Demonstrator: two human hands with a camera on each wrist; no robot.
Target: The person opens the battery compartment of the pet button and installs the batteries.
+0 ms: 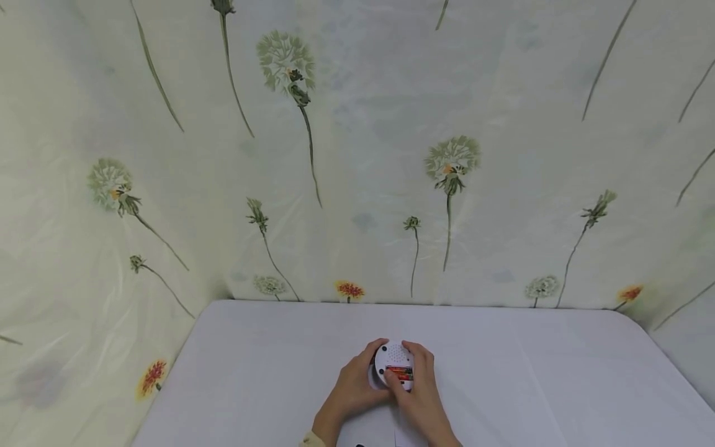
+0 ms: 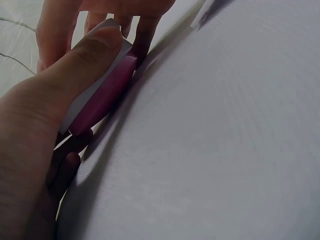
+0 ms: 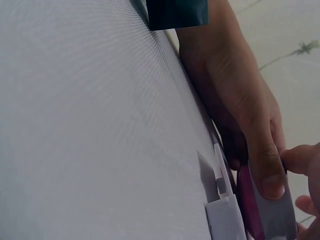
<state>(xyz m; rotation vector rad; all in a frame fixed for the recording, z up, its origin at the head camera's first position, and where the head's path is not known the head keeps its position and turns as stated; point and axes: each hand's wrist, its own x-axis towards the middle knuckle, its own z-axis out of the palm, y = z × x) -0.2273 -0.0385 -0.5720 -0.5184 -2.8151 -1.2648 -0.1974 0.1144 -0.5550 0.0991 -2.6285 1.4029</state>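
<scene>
A round white battery-powered device [image 1: 395,354] with small speaker holes is held between both hands just above the table. Red-and-orange batteries [image 1: 399,373] show in its uncovered compartment. My left hand [image 1: 355,386] grips the device around its left side. On the right, my right hand [image 1: 420,392] has its fingers at the far edge and its thumb on or beside the batteries; contact cannot be told exactly. From the left wrist view, the device's underside [image 2: 106,95] is pink below a white rim. The right wrist view shows the right thumb lying across the white part [image 3: 280,215].
A white box-like piece [image 3: 225,215] with a raised flap lies on the table beside the device. The white-covered table [image 1: 268,360] reaches back to a curtain [image 1: 368,155] printed with dandelions. A dark spot [image 1: 360,445] shows at the lower frame edge.
</scene>
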